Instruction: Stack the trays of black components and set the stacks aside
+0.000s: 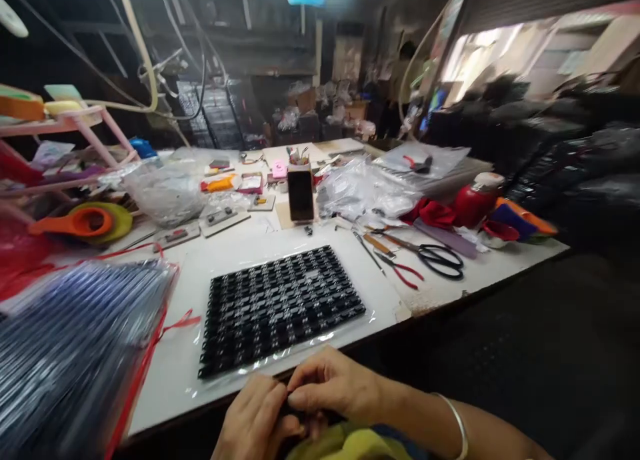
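Note:
At the table's front edge, my left hand and my right hand meet with their fingers curled in. Both are closed, pinching at one spot where something small and dark shows; the fingers hide its kind. A bracelet circles my right wrist. Just beyond the hands lies a grid of small black pieces in rows, on a clear plastic sheet. One spot in the grid, towards its far right, shows pale.
Left lies a stack of long dark plastic-wrapped strips with red edging. On the right are black-handled scissors, red-handled pliers and a red bottle. A phone stands upright behind the grid, with clear plastic bags beside it.

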A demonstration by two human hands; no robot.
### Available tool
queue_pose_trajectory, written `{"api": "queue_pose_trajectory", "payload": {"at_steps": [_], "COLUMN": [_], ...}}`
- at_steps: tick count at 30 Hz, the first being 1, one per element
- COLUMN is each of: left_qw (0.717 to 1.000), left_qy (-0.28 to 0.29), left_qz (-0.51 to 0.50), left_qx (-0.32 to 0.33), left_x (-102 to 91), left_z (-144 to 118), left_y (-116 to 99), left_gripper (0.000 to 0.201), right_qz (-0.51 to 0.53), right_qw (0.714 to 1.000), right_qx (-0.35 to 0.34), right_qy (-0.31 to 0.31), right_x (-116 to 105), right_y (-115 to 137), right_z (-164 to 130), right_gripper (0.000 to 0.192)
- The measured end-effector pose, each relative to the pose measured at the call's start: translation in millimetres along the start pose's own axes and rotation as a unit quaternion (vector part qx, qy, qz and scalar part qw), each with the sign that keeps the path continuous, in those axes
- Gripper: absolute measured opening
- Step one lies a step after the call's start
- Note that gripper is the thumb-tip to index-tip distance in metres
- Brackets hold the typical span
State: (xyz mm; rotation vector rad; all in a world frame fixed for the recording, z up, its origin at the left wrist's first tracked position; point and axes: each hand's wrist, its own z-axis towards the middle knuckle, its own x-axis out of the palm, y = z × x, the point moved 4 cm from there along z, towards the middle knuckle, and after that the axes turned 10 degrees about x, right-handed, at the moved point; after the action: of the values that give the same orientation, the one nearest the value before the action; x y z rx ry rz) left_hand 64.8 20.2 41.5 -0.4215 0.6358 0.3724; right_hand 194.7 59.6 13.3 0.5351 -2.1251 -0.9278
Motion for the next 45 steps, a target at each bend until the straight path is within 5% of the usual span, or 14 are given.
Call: {"api": "queue_pose_trajectory", "payload": {"at_steps": [6,13,17,19,22,24,27,31,45], "left_qw": [0.999,0.997,0.998,0.998,0.999,0.988,0.947,0.890,0.863], "left_qy": [0.013,-0.018,0.018,0.023,-0.005,-0.040,-0.107,-0.189,-0.234], "left_qz": [0.046,0.051,-0.030,-0.054,0.001,0.067,0.155,0.210,0.208], "left_qx": [-0.017,-0.057,-0.059,-0.032,-0.052,-0.132,-0.262,-0.358,-0.396], "left_x": [-1.5,3.3,-1.2,-8.0,-22.9,-34.8,-52.7,-63.6,-53.3], "left_z": [8,12,29,34,26,10,-24,-61,-81], "left_y": [-17,-11,-11,-12,2,24,58,84,93], "left_gripper": [0.011,0.014,0.015,0.023,0.052,0.046,0.031,0.027,0.028], "right_qz": [0.030,0.027,-0.027,-0.147,-0.332,-0.384,-0.437,-0.554,-0.698], "right_qw": [0.999,0.996,0.999,0.988,0.918,0.862,0.794,0.706,0.596], "right_qx": [-0.008,-0.015,0.025,-0.032,-0.200,-0.273,-0.306,-0.310,-0.245], "right_qy": [-0.025,-0.081,0.006,0.023,-0.084,-0.188,-0.292,-0.315,-0.313], "right_x": [5,2,0,-2,-18,-40,-78,-110,-117], "right_y": [-5,-1,17,37,76,98,121,130,124], "right_z": [-4,-2,-13,-25,-39,-39,-23,9,37], "right_gripper": [0.038,0.040,0.033,0.025,0.014,0.013,0.012,0.005,0.005]}}
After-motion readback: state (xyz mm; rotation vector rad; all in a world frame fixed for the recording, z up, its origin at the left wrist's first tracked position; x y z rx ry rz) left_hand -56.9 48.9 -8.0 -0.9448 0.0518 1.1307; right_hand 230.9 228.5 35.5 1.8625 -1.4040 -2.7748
